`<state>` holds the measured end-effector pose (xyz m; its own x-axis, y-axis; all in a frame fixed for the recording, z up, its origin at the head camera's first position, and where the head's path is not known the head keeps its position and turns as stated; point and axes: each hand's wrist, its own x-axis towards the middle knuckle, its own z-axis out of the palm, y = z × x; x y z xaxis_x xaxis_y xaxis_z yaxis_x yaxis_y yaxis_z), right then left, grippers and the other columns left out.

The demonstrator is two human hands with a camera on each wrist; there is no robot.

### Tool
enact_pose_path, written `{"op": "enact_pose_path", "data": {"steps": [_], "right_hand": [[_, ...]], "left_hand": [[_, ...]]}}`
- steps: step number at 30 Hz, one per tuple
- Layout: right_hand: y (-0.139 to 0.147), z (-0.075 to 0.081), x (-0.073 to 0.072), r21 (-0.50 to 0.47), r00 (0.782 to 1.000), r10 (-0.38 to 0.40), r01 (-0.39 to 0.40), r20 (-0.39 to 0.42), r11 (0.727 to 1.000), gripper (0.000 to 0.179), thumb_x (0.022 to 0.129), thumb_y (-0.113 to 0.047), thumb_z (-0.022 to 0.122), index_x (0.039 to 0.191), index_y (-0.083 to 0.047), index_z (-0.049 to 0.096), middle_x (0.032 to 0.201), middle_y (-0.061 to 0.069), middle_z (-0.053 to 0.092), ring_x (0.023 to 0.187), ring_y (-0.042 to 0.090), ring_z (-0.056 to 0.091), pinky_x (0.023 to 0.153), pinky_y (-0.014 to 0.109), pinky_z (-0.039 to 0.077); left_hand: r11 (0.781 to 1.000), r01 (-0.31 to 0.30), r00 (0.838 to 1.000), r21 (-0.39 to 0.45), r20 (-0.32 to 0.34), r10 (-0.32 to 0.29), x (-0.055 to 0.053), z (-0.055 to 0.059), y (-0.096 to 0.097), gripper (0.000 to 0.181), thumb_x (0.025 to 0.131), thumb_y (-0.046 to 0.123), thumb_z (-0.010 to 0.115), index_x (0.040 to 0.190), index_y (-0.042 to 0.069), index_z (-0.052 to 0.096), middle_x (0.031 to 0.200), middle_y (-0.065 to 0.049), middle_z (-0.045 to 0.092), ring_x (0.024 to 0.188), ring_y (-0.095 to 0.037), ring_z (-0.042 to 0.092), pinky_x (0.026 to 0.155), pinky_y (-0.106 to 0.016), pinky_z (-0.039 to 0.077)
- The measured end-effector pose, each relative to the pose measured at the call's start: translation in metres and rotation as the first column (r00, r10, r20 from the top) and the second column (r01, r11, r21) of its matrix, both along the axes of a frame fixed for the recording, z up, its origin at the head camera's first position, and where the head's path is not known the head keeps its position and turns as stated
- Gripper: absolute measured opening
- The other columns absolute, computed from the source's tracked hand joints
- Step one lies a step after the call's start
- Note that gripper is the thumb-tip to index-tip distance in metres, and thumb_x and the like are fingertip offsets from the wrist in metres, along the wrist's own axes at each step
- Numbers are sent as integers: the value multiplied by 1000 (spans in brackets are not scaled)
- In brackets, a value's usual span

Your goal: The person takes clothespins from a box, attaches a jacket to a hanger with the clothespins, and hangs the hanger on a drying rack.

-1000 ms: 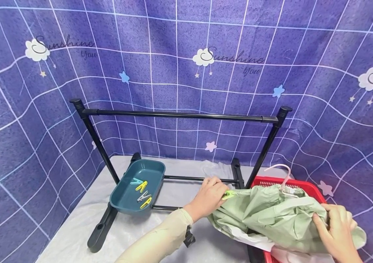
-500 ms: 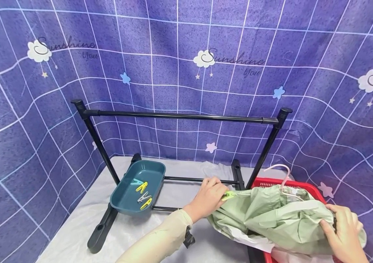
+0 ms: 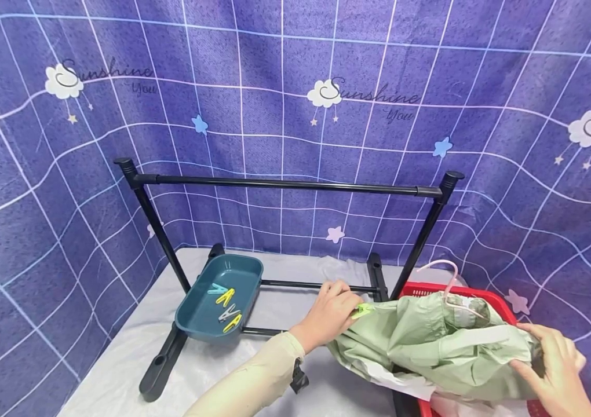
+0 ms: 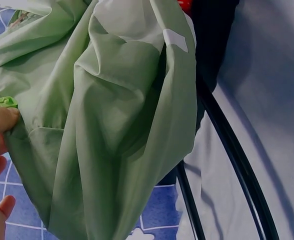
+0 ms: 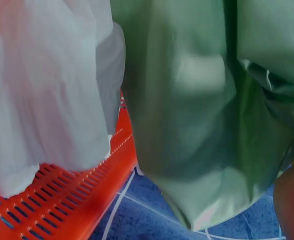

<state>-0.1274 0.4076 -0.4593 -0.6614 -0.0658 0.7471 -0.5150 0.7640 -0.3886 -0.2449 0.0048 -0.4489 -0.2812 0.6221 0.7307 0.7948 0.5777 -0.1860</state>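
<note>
A pale green garment with white lining lies bunched over the red basket at the right of the head view. A pink hanger pokes out of it, hook upward. My left hand pinches a lime-green clothespin at the garment's left corner; the clothespin also shows at the left edge of the left wrist view. At the garment's right end, my right hand grips the cloth between thumb and fingers. Most of the hanger is hidden by fabric.
A black rack with a bare top bar stands at the centre. On its left foot rests a teal tray holding several clothespins. White cloth hangs over the basket beneath the garment.
My right hand has moved rightward along the garment's right end. The hanger has shifted slightly, showing more of its pink shoulder bar. My left hand stays nearly still.
</note>
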Motion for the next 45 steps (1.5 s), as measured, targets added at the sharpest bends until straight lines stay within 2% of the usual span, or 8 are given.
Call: {"op": "enact_pose_path", "data": {"steps": [7, 11, 15, 19, 28, 35, 41, 45], "right_hand": [[10, 2, 0, 0, 996, 86, -86, 3, 996, 83, 58, -25, 86, 128, 8, 55, 134, -25, 44, 119, -5, 31, 80, 31, 14], [11, 4, 2, -42, 990, 143, -143, -8, 989, 72, 75, -24, 81, 130, 12, 51, 136, -23, 47, 121, -2, 34, 84, 28, 11], [12, 5, 2, -97, 983, 184, -185, -19, 978, 58, 96, -27, 62, 128, 18, 47, 134, -20, 53, 121, 2, 36, 88, 26, 10], [12, 7, 1, -104, 983, 180, -182, -27, 978, 53, 98, -24, 57, 129, 18, 47, 131, -20, 55, 121, 2, 37, 89, 24, 10], [14, 9, -3, -60, 991, 133, -134, -26, 989, 49, 93, -11, 63, 128, 19, 47, 133, -24, 49, 124, -3, 35, 91, 21, 9], [16, 6, -7, -33, 1000, 17, -17, -13, 999, 57, 81, -11, 76, 131, 4, 54, 134, -30, 43, 121, -7, 30, 83, 26, 12], [16, 4, -14, -8, 997, -76, 76, 9, 997, 57, 77, -9, 76, 127, 9, 53, 134, -35, 35, 123, -11, 24, 87, 29, 12], [17, 4, -16, 22, 987, -155, 154, 44, 988, 56, 76, -10, 76, 125, 5, 54, 131, -36, 32, 118, 18, 36, 80, 41, 14]], "left_hand": [[1000, -2, 1000, -1, 9, 2, 0, -1, 1, 20, 82, 19, 76, 99, 17, 67, 98, 8, 71, 99, -15, 54, 89, -34, 40], [1000, 3, 1000, 9, 6, -3, -1, 0, 1, 19, 82, 20, 77, 98, 17, 68, 98, 8, 71, 99, -15, 55, 89, -34, 40], [1000, 11, 1000, 13, 4, -11, -2, 0, 0, 20, 82, 21, 77, 99, 17, 68, 98, 8, 71, 100, -16, 55, 89, -34, 40], [1000, 20, 1000, 19, 6, -21, -2, 1, 0, 21, 81, 20, 78, 99, 16, 68, 98, 7, 71, 100, -16, 56, 89, -34, 41], [999, 29, 1000, 20, 4, -29, -4, 0, -1, 21, 80, 18, 78, 98, 16, 68, 98, 7, 71, 100, -17, 56, 90, -35, 41], [998, 49, 999, 33, -15, -48, -6, -1, -1, 21, 79, 17, 77, 97, 15, 68, 95, 6, 71, 99, -18, 56, 89, -36, 41], [999, 49, 999, 23, -22, -48, -6, -1, -2, 19, 81, 18, 77, 97, 16, 68, 97, 7, 72, 101, -17, 56, 90, -35, 41], [998, 57, 998, 29, -37, -56, -6, -2, -2, 19, 79, 18, 77, 97, 16, 69, 96, 7, 72, 100, -18, 56, 89, -35, 41]]}}
